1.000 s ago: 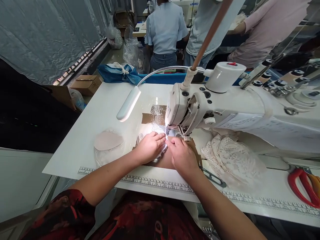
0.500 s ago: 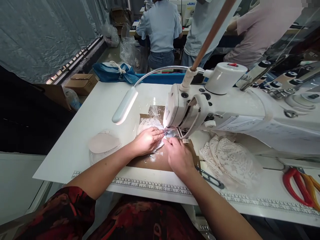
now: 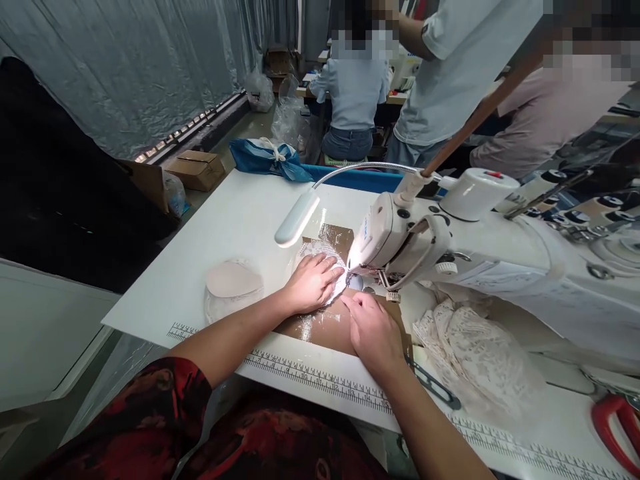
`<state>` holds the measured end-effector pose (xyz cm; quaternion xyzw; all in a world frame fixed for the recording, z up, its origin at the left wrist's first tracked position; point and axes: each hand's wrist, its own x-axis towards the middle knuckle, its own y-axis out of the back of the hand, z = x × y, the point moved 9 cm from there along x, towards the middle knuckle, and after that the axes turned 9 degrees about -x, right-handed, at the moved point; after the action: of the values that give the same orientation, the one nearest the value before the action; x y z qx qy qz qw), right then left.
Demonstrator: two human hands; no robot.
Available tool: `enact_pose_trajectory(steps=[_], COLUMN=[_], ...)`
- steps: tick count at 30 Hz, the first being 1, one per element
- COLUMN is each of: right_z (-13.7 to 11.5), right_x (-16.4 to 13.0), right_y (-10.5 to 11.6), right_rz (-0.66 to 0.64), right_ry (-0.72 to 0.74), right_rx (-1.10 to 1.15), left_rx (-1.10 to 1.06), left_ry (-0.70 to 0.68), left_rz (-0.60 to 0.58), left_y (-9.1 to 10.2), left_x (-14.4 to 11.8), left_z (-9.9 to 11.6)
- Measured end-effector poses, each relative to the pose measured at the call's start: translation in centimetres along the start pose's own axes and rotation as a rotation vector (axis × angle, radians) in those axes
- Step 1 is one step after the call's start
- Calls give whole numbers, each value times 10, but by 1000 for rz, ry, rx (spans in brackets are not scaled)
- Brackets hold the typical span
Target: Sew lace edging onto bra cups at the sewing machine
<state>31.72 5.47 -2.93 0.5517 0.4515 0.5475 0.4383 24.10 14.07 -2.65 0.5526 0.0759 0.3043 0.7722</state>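
A white lace piece [image 3: 311, 249] lies beside the needle of the white sewing machine [image 3: 380, 230], lit by its lamp. My left hand [image 3: 313, 283] rests flat on the lace with its fingers stretched out toward the needle. Just right of it, my right hand [image 3: 374, 330] has its fingers curled, thumb and forefinger pinched at the near edge of the lace. What sits between those fingertips is mostly covered. Brown, shiny tape-covered board [image 3: 325, 331] lies under the work.
A pale oval piece [image 3: 233, 279] lies left on the white table [image 3: 175, 267]. Right are heaped lace [image 3: 465, 337], a dark flat tool [image 3: 435, 387] and red-handled scissors [image 3: 613, 423]. A lamp [image 3: 297, 217] arches over the table; thread cones [image 3: 540, 187] stand behind. Other people [image 3: 355, 93] are beyond.
The view has turned left, so things sit further right in it. My left hand has flattened and spread over the lace; my right fingertips are slightly farther from the needle.
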Motion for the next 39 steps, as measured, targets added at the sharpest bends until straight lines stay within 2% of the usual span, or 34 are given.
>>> enact_pose_trajectory(steps=[4, 6, 8, 10, 11, 13, 15, 18, 21, 25, 31, 39], right_z=[4, 7, 11, 12, 12, 9, 5, -2, -2, 6, 11, 5], right_x=[-3, -4, -6, -6, -6, -6, -6, -4, -2, -2, 0, 6], right_y=[3, 8, 13, 15, 15, 14, 11, 7, 3, -1, -3, 1], right_rz=[84, 135, 169, 171, 164, 137, 97, 39, -5, -48, -53, -37], right_ry=[21, 32, 31, 30, 37, 60, 89, 130, 119, 58, 14, -10], right_rx=[140, 243, 318, 351, 359, 360, 330, 202, 35, -81, -70, -64], left_rx=[-31, -115, -268, -460, -542, -625, -583, -390, -272, -222, -88, -109], left_ry=[142, 133, -3, -189, -254, -269, -173, -76, -143, -198, -137, -258], left_rz=[-19, -72, -222, -349, -354, -241, -110, -89, -137, -170, -179, -251], left_y=[6, 9, 6, 7, 12, 25, 30, 17, 2, -3, 0, -1], left_x=[-4, -12, -25, -43, -51, -58, -57, -51, -41, -28, -21, -9], left_z=[-10, -7, 13, 41, 52, 60, 54, 44, 43, 44, 35, 20])
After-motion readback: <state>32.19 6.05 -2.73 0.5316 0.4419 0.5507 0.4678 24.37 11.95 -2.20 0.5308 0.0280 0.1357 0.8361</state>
